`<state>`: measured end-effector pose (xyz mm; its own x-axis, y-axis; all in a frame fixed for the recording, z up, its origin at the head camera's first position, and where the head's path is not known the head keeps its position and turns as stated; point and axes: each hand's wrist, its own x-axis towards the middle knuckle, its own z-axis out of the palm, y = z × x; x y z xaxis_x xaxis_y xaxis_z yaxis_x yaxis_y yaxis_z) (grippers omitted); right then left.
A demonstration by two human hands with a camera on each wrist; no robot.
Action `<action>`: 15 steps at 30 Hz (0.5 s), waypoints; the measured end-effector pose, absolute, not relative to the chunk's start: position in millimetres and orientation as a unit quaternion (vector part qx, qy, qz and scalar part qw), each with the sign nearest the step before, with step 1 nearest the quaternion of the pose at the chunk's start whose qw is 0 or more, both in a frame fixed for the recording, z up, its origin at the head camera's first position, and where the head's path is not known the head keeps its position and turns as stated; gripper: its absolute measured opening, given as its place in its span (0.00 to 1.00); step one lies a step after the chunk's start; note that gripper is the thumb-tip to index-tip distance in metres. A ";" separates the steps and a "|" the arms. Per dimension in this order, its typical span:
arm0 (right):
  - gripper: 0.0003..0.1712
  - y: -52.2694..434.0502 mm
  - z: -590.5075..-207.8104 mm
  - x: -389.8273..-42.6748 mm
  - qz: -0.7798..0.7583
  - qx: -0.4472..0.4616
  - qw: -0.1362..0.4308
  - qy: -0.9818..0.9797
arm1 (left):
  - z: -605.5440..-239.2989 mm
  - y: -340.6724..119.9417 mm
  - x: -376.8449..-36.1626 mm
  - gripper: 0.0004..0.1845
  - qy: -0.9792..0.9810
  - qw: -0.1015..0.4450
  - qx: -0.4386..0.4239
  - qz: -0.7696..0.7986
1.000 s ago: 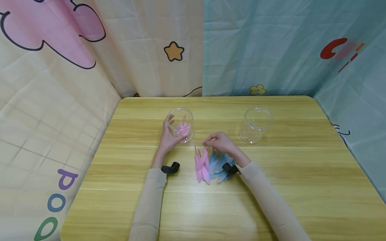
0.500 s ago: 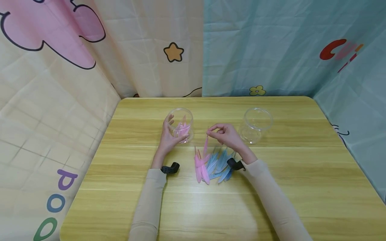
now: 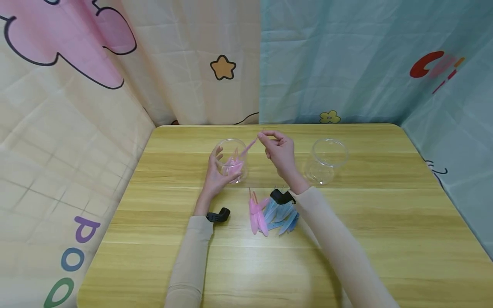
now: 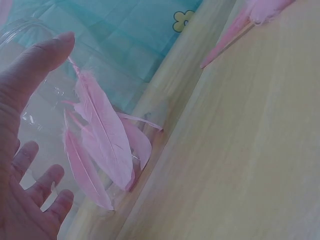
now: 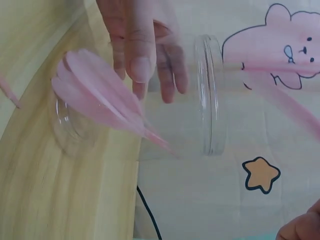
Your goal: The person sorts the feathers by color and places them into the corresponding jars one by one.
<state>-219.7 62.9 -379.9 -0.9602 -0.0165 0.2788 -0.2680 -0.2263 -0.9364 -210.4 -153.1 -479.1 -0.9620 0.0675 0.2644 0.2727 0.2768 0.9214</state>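
Feather (image 3: 251, 146) pinched at the quill end between thumb and fingers of the right hand (image 3: 278, 150), vane angled down-left toward the mouth of the left jar (image 3: 231, 145). Tip sits just over the rim, not yet inside as far as I can tell.

Left hand (image 3: 215, 173) cups the near-left wall of that jar, fingers relaxed and spread against the plastic, thumb up by the rim. Steadying, not squeezing.

Doing this step well, my read:
- keep the pinch high on the quill so the vane leads into the opening
- aim for the middle of the mouth; rim contact would likely bend the vane or flick it out
- let go only once most of the vane is below the rim; it is light and could drift
- keep the left hand on the jar, since a light plastic jar probably slides easily on the table (image 3: 385, 222)

Containers:
- left jar: clear, upright, open top, holds several pink feathers (image 4: 102, 145) leaning against the wall with quills up
- right jar (image 3: 326, 159): clear, upright, open, well apart to the right, looks to hold nothing

Loose stock on the table near the right forearm: pink pile (image 3: 257, 214) touching blue pile (image 3: 283, 214), partly overlapping.
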 end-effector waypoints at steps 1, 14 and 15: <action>0.09 58.6 -378.0 -221.3 0.778 0.114 0.086 -0.612 | -479.2 -152.8 -210.3 0.60 -0.795 0.086 -0.107 -0.591; 0.14 36.6 -399.3 -238.7 0.692 0.132 0.004 -0.709 | -463.3 -150.4 -202.3 0.58 -0.795 0.076 -0.109 -0.592; 0.15 38.8 -402.1 -239.3 0.680 0.133 -0.002 -0.721 | -459.1 -149.9 -199.6 0.57 -0.794 0.076 -0.110 -0.593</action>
